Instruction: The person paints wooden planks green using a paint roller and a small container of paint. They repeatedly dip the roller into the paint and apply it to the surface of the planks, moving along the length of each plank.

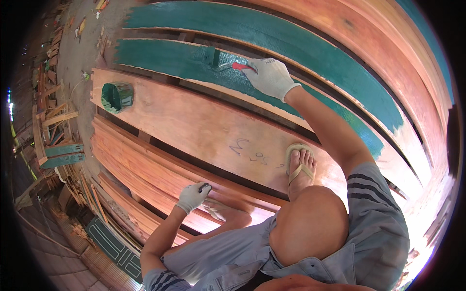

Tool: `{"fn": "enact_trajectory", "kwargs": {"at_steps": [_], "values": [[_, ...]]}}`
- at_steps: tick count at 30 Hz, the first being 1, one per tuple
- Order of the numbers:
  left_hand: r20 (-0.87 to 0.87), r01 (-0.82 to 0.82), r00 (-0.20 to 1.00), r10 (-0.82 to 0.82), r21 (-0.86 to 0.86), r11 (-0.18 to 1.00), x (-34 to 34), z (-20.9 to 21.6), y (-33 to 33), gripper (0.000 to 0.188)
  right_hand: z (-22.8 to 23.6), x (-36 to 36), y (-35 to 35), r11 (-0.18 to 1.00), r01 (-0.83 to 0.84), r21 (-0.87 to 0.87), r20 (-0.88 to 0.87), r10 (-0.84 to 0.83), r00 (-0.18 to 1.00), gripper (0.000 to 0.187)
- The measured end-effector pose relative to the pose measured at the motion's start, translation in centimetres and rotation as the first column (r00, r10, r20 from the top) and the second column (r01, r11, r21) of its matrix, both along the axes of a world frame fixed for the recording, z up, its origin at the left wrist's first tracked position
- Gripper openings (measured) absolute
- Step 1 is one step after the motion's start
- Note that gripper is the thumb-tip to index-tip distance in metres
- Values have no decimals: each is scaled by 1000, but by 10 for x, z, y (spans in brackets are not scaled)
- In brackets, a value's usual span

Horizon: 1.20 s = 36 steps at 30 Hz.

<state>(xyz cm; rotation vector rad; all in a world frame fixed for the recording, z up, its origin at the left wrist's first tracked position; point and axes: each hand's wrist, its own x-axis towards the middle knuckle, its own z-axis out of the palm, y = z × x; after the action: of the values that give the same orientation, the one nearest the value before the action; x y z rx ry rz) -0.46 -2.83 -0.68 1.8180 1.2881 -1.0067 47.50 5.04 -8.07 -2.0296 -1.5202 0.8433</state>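
Note:
My right hand (272, 78), in a white glove, grips the red handle of a small paint roller (239, 66). Its dark green sleeve rests on a plank (160, 56) coated in wet-looking green paint, with bare wood along the near edge. My left hand (192, 197), also gloved, is low beside my left foot, over the bare boards. Its fingers are curled around a small dark thing (205, 188) that I cannot make out. A green paint container (117, 97) stands at the left end of the unpainted plank (194, 119), which bears pencil-like marks.
Another green-painted plank (233, 19) lies beyond, with gaps between the boards. My sandalled right foot (301, 167) stands on the unpainted plank. Bare reddish boards (141, 165) lie nearer me. Wood scraps and a dark green panelled door (111, 245) are at the left.

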Motion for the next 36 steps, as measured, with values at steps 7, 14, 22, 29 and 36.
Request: {"fn": "enact_trajectory", "kwargs": {"at_steps": [7,14,22,29,36], "values": [[-54,5,999,-9,-65,998,18,1,4,47,-1,22,-15,993,16,-114,-86,-26,996,37],[38,34,999,-32,-33,999,22,-4,11,42,5,32,-36,988,-2,-152,-101,-13,995,38],[52,30,998,-29,-25,999,34,-8,18,41,11,51,-68,974,18,-226,-107,-43,993,39],[61,117,991,-117,6,993,31,-11,19,41,13,67,-98,965,46,-257,-123,-80,989,39],[31,103,994,-103,-8,995,32,-13,25,42,18,74,-127,957,84,-277,-108,-118,987,35]]}}
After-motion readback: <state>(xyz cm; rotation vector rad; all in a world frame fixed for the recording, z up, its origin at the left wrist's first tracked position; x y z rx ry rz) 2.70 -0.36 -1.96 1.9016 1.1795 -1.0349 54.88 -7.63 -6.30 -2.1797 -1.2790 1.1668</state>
